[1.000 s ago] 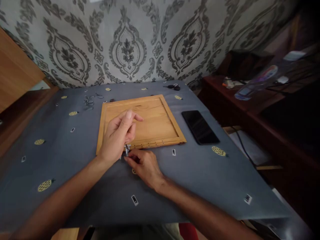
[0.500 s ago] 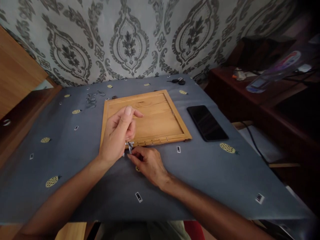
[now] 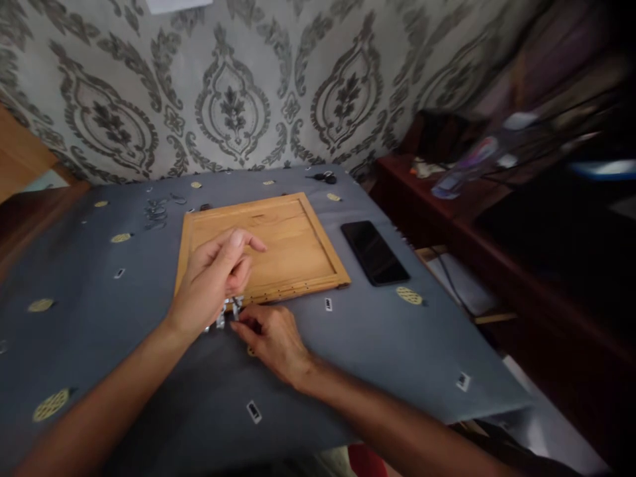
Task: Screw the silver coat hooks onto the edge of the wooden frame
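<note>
Patterned wallpaper [image 3: 231, 40] fills the top of the frame. Below it, a tabletop [image 3: 397, 351] is covered in blue-grey cloth printed with yellow pineapples. A framed wooden panel [image 3: 278, 242] lies flat on the tabletop at centre; a row of small dark holes runs along its lower edge. A clear plastic bottle [image 3: 464, 169] is at upper right, blurred. The left hand [image 3: 211, 275], left of centre, is over the panel's lower-left part, fingers curled, thumb on top; whether it grasps anything cannot be told. The right hand [image 3: 275, 338], just below the panel, pinches a small metal piece [image 3: 236, 309] between thumb and fingertip at the panel's lower edge. A black smartphone [image 3: 375, 253] lies right of the panel. Loose grey metal pieces [image 3: 157, 213] lie at upper left.
</note>
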`<action>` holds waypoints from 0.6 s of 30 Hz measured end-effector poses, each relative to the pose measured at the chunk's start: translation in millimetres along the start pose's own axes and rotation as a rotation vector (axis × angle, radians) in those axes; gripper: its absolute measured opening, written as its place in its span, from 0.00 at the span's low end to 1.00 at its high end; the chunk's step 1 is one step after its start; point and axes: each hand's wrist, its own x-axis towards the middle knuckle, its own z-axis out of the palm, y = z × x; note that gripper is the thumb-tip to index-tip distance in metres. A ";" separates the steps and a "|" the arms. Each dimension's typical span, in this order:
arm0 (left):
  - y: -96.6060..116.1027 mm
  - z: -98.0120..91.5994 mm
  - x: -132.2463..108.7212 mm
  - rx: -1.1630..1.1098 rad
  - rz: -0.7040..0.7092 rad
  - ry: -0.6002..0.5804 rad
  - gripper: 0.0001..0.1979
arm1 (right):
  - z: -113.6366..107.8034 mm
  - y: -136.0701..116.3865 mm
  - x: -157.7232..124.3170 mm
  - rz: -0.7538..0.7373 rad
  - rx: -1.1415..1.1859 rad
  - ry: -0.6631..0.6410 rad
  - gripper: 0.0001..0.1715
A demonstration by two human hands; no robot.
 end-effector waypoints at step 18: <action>-5.5 -14.6 1.8 0.328 0.197 0.020 0.19 | -58.6 -50.0 20.5 -0.391 0.234 0.053 0.09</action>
